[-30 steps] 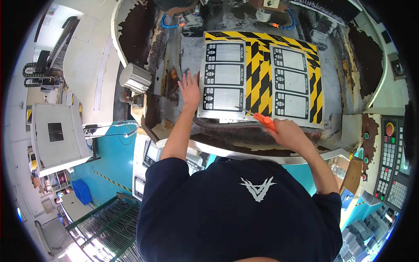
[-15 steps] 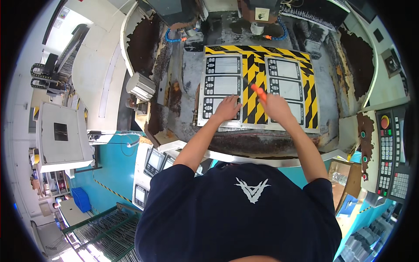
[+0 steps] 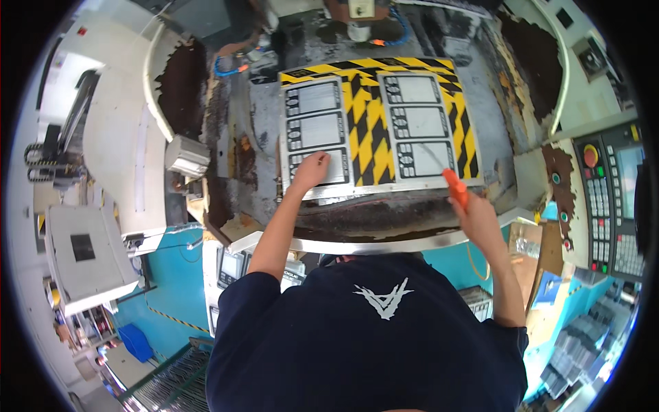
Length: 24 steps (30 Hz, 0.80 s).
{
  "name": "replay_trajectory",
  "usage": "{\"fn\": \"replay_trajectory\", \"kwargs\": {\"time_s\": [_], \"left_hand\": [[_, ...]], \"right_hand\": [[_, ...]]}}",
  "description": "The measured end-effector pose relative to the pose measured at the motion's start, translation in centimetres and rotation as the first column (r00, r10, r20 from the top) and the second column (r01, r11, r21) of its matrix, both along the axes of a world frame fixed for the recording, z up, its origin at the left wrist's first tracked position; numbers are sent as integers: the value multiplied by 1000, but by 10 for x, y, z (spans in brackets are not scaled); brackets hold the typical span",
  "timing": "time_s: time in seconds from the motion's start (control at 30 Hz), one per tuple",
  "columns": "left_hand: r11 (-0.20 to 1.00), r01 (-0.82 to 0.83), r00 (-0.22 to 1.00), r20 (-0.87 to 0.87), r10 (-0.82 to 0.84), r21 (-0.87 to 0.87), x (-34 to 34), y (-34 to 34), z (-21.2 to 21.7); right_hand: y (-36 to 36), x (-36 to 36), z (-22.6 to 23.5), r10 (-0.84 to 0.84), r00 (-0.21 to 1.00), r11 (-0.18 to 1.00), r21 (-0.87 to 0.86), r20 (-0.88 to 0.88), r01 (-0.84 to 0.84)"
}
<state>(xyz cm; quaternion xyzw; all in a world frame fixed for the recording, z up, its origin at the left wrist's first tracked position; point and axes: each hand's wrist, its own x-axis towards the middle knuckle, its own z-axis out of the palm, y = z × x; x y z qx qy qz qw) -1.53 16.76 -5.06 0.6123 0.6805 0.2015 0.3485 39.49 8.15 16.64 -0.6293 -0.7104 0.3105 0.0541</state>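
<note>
On the bed of a machine lies a board (image 3: pixel 371 147) with yellow and black striped tape. Two columns of three black-framed panels sit on it, each with a pale rectangle and small round-cornered key shapes. My left hand (image 3: pixel 310 172) is over the lowest panel (image 3: pixel 336 167) of the left column, fingers curled and pinched; what they hold, if anything, is too small to tell. My right hand (image 3: pixel 477 218) grips an orange-handled tool (image 3: pixel 454 189) near the board's lower right corner. Its thin, blurred shaft points up and left over the lowest right panel (image 3: pixel 420 159).
Above the board hang machine heads with blue coolant hoses (image 3: pixel 403 27). A metal rim (image 3: pixel 357 247) runs between my body and the bed. A control panel (image 3: pixel 607 206) with keys stands at right. A pale cylinder (image 3: pixel 187 156) juts out at left; more framed panels (image 3: pixel 230 266) lie below it.
My right hand has drawn the orange-handled tool toward me and rightward, off the board's middle. My left hand, flat on the lower left panel before, now has curled fingers. The view has shifted.
</note>
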Motion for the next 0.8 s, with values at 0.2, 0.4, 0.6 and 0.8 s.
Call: {"fn": "replay_trajectory", "kwargs": {"time_s": [0.2, 0.4, 0.6, 0.8], "left_hand": [[991, 117, 989, 93, -111, -69, 44, -1, 24], [929, 115, 828, 551, 106, -352, 111, -8, 20], [821, 39, 637, 647, 418, -569, 156, -16, 4], [818, 57, 717, 594, 366, -572, 189, -21, 12]], "right_hand": [[-51, 34, 9, -84, 971, 988, -107, 225, 110], [-67, 43, -5, -186, 948, 975, -69, 257, 210], [-75, 65, -13, -273, 911, 949, -69, 309, 308], [-46, 52, -21, -305, 933, 948, -34, 191, 317]]}}
